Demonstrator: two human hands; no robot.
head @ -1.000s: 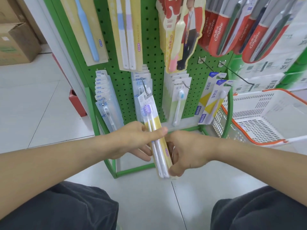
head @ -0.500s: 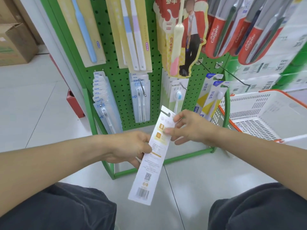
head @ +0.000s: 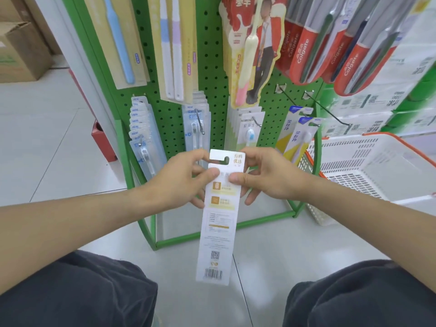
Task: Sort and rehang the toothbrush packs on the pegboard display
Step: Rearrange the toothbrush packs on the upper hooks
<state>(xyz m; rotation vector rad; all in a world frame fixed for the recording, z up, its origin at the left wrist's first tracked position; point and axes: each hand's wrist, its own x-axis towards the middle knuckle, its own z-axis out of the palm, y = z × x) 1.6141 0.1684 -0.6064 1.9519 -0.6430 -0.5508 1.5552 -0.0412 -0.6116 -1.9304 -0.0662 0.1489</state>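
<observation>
Here the long white cardboard toothbrush pack hangs upright in front of the green metal pegboard display, its printed back and barcode facing the person, its long axis running top to bottom with the notched hang tab uppermost. Both hands pinch it near the top: the left hand from the left edge, the right hand from the right, thumbs pressed on the card face. The pack sits between the hands, just below and in front of the lower row of wire hooks. The nearest hook, carrying clear blister packs, lies above and slightly left, so the tab already points toward it. A white plastic basket stands to the right.
</observation>
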